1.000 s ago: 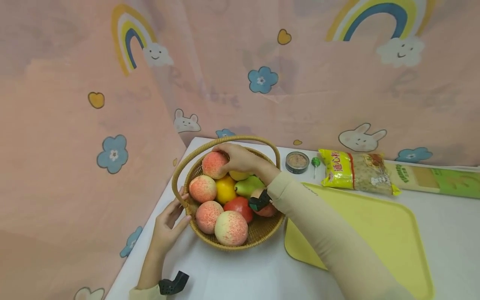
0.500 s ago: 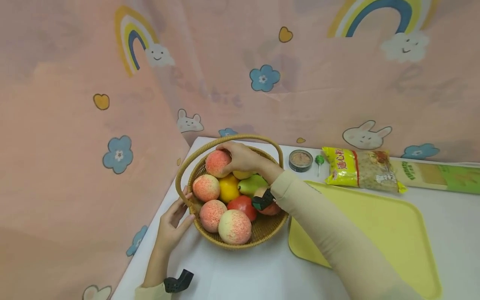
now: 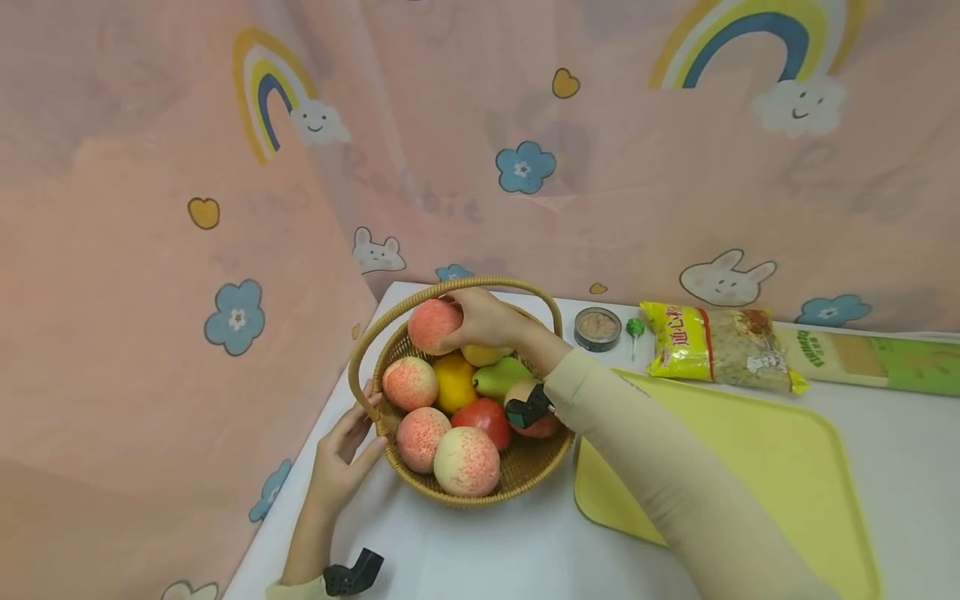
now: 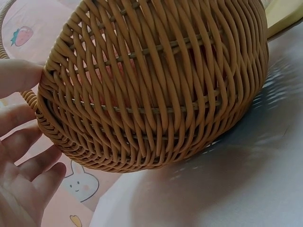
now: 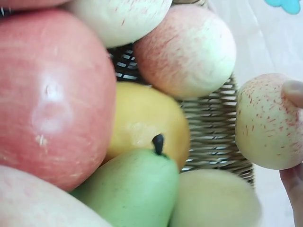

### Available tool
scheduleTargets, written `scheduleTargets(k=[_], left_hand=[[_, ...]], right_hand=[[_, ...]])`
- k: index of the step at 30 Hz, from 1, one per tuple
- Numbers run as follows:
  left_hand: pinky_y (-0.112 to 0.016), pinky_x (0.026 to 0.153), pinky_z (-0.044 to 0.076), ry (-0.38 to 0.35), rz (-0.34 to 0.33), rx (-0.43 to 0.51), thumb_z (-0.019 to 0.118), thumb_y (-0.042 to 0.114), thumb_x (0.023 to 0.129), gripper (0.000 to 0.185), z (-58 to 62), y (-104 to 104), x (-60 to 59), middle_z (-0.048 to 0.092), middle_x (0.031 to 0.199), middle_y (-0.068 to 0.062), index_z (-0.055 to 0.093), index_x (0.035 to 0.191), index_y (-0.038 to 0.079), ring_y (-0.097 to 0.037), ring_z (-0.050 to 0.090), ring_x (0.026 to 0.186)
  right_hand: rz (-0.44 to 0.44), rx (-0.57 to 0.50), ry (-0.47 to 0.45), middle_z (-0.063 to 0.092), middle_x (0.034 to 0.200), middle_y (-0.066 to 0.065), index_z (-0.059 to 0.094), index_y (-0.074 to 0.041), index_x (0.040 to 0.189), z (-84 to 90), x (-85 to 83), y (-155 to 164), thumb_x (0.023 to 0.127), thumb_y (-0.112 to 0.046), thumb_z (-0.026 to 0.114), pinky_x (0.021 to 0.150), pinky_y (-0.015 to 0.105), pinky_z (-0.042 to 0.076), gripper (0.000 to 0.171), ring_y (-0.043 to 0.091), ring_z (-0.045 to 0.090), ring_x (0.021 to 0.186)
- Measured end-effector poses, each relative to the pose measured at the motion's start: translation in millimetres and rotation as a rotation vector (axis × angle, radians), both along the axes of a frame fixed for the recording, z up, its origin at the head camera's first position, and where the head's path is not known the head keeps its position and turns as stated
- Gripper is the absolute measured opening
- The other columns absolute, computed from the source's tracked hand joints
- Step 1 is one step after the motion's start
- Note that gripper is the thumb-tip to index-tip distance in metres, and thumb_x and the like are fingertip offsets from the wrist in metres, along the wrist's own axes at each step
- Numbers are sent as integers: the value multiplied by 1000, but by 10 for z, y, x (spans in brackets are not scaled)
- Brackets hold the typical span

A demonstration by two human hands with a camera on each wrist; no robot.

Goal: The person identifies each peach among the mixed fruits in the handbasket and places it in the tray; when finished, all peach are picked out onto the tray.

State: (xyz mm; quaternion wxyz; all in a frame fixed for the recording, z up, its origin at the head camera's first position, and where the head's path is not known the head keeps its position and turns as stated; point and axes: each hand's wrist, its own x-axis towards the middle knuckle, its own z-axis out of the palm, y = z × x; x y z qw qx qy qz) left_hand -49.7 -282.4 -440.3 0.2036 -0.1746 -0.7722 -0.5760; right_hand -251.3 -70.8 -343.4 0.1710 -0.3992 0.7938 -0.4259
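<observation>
I read this as the pick-up step: my right hand [image 3: 483, 321] grips a peach [image 3: 433, 325] at the upper rim of the basket [image 3: 525, 467], just under the handle [image 3: 375, 342], mid-frame. My left hand [image 3: 341, 462], fingers relaxed and straight, touches the basket's left wall by the handle base. Next I'd judge the peach needs lifting clear without catching the handle. A yellow tray [image 3: 772, 467] lies right of the basket on the desk [image 3: 480, 550].
</observation>
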Motion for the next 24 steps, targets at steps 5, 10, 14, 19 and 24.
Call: scheduleTargets(k=[5, 10, 14, 19, 24], left_hand=[[-18, 110, 34, 5, 5, -5, 56, -22, 80, 52, 9, -7, 29, 30, 146, -34, 43, 130, -17, -12, 37, 138], [-19, 110, 34, 16, -4, 10, 55, -23, 79, 52, 33, -9, 42, 31, 146, -31, 43, 129, -19, -13, 37, 138], [-19, 110, 35, 7, -4, 14, 55, -23, 79, 52, 41, -7, 31, 30, 146, -32, 43, 129, -18, -13, 36, 138], [-19, 109, 35, 6, 2, 11, 55, -23, 78, 52, 41, 9, 14, 31, 146, -33, 44, 129, -18, -13, 36, 139], [-19, 109, 35, 30, -9, 17, 55, -24, 78, 53, 32, 29, -13, 31, 147, -31, 44, 130, -18, -14, 36, 139]], right_hand=[[20, 5, -12, 59, 120, 7, 53, -9, 127, 89, 96, 26, 75, -24, 78, 84, 30, 54, 60, 18, 60, 99], [32, 26, 22, 59, 123, 4, 53, -11, 130, 208, 203, 78, 76, -25, 78, 86, 28, 54, 62, 16, 59, 102], [70, 1, 59, 55, 131, 1, 50, -13, 135, 290, 293, 198, 77, -24, 78, 92, 29, 52, 65, 15, 56, 110], [123, -50, 117, 52, 134, -2, 49, -15, 136, 355, 413, 385, 76, -23, 78, 99, 31, 48, 67, 13, 52, 116], [149, -118, 135, 51, 136, -2, 51, -14, 133, 365, 533, 594, 75, -21, 79, 97, 31, 50, 65, 13, 51, 118]])
